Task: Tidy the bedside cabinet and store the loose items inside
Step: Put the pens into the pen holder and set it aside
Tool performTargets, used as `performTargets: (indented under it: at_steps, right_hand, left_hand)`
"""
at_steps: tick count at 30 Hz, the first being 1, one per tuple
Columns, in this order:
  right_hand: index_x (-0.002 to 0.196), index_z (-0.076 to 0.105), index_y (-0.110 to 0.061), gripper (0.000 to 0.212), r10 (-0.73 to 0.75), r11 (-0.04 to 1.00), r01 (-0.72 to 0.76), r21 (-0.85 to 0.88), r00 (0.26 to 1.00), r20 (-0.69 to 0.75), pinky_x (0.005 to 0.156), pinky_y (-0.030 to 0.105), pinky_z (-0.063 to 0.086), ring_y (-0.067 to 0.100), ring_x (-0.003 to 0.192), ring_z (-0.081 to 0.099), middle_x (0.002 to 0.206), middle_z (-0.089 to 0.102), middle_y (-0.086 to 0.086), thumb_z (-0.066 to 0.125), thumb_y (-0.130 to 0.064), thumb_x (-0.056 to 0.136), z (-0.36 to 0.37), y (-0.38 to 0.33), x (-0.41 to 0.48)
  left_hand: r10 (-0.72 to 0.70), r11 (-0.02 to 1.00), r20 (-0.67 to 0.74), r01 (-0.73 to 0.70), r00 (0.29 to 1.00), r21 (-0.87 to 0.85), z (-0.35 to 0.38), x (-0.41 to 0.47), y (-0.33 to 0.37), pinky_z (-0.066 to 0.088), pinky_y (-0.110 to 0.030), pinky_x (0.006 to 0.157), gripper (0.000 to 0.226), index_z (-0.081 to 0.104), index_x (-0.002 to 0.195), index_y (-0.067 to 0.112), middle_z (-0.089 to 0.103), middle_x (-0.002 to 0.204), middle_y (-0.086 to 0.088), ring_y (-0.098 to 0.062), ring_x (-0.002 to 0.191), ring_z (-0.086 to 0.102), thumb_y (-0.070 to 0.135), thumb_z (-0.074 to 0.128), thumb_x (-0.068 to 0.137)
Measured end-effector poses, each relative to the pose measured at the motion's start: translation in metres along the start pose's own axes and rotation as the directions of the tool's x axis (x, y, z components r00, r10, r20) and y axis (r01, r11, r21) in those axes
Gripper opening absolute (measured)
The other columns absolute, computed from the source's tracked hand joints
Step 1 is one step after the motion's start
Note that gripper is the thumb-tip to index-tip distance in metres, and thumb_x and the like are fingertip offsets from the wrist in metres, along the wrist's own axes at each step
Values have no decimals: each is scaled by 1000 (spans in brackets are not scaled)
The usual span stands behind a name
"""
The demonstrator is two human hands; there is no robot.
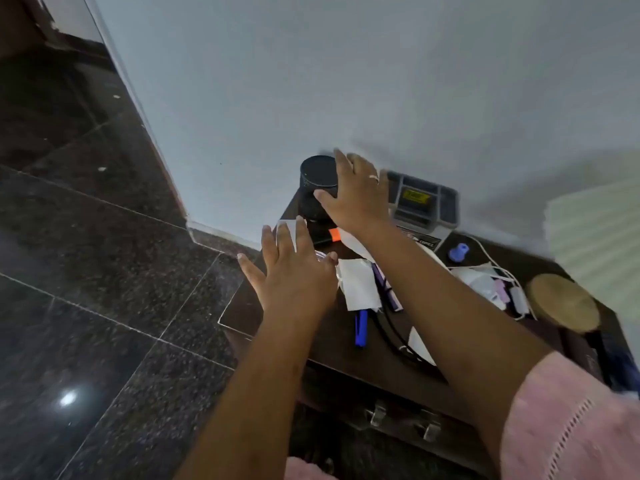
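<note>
Hands apart, fingers spread. Right hand (360,197) against black cylinder (317,174). Left hand (294,275) flat over white paper (289,223) on worktop (332,341).

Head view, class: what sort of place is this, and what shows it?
Probably a bedroom corner: a dark bedside cabinet littered with a blue pen and paper, against a pale wall, on polished stone floor.

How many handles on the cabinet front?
2. Left handle and right handle sit side by side on the cabinet front; more may hide below frame.
</note>
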State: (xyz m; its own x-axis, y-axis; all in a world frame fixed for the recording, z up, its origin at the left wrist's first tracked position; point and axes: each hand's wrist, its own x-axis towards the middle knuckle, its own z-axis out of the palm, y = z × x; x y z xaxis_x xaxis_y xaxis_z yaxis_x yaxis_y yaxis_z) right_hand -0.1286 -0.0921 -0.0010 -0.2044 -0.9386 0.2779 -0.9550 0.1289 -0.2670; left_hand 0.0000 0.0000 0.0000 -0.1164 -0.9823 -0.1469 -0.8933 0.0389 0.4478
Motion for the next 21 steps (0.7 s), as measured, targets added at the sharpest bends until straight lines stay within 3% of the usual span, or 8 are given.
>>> performTargets:
  at_steps: [3, 7, 11, 15, 17, 18, 20, 21]
  right_hand:
    - [149, 13, -25, 83, 60, 997, -53, -59, 989, 132, 115, 52, 20, 32, 142, 22, 154, 24, 9, 52, -59, 84, 8, -2, 23]
    - [149, 12, -29, 89, 114, 993, -121, 12, 961, 252, 105, 49, 36, 34, 135, 33, 147, 28, 10, 59, -57, 79, 21, -1, 37]
    - [150, 10, -24, 99, 150, 945, -196, 263, 972, 183, 98, 41, 42, 32, 131, 35, 142, 25, 10, 72, -39, 74, 22, -5, 35]
    - [149, 15, -17, 99, 215, 867, -177, 466, 976, -30, 100, 39, 42, 29, 127, 37, 141, 25, 11, 76, -31, 72, -4, -8, 13]
    - [144, 26, -20, 90, 312, 722, -225, 654, 950, -16, 96, 32, 45, 20, 118, 41, 138, 30, 10, 76, -28, 70, -27, -4, -8]
    - [140, 34, -22, 81, 352, 575, -257, 777, 935, 48, 92, 33, 49, 19, 115, 46, 135, 36, 8, 75, -25, 70, -39, -1, -22]
    - [130, 45, -17, 60, 355, 122, -303, 945, 903, 244, 82, 37, 57, 25, 109, 58, 125, 53, 11, 71, -16, 76, -62, 6, -56]
    - [127, 48, -13, 52, 330, -80, -323, 943, 884, 331, 79, 38, 58, 27, 108, 61, 123, 58, 13, 68, -14, 79, -71, 10, -74]
  left_hand:
    - [27, 990, 9, -28, 1000, 135, 5, 4, 0, -10, -60, 110, 67, -4, 150, 28, -6, 160, 1, -20, 145, -19, 54, 25, 95]
    - [62, 983, 34, -67, 998, 171, 8, 7, -4, -11, -60, 110, 68, -3, 150, 27, -6, 160, 0, -21, 145, -20, 56, 22, 94]
    - [59, 972, 26, -64, 998, 228, 7, 6, -13, -12, -60, 110, 68, -4, 150, 25, -7, 160, -1, -21, 145, -20, 55, 22, 94]
    - [85, 980, -9, -82, 996, 181, 0, 6, -11, -9, -59, 111, 70, -1, 150, 24, -3, 160, -1, -22, 145, -17, 58, 23, 94]
    - [81, 995, -11, -80, 997, 61, -6, 6, -6, -7, -58, 112, 71, 2, 151, 25, 0, 160, -1, -21, 146, -12, 60, 24, 93]
    - [70, 997, -8, -70, 997, -19, -9, 6, -4, -5, -58, 112, 73, 4, 151, 25, 3, 160, -2, -22, 147, -8, 62, 25, 92]
    - [54, 955, 12, -48, 998, -293, -15, 4, 3, 5, -56, 116, 82, 13, 150, 23, 16, 158, -6, -25, 146, 9, 68, 35, 86]
    - [73, 862, 44, -41, 996, -506, -17, 2, 7, 15, -53, 116, 90, 17, 150, 22, 24, 155, -7, -25, 144, 19, 71, 44, 79]
